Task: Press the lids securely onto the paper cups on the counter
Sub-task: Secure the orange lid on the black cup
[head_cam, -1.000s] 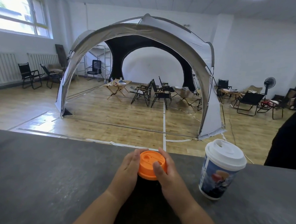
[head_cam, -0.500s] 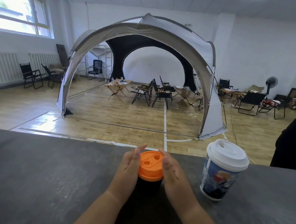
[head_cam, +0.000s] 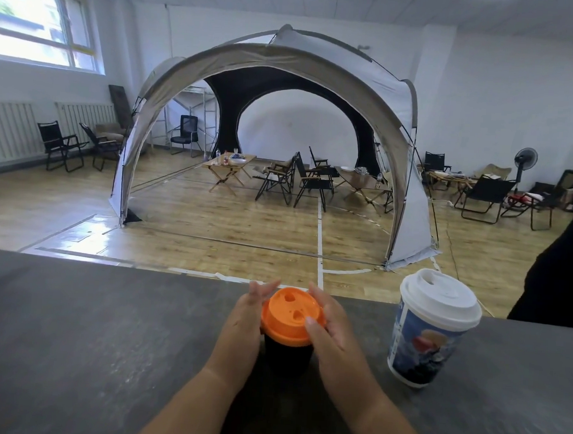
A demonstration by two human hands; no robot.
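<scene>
Head view — left hand (head_cam: 239,333), right hand (head_cam: 335,342) flat-fingered against round orange lid (head_cam: 290,316), black cup (head_cam: 287,356)

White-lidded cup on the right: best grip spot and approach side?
Take the printed cup round its paper wall, just under the white lid, coming level from the near side. It stands upright and tapers downward, so the overhanging lid rim stops upward slip; a grip on the lid itself might pop it off.
</scene>
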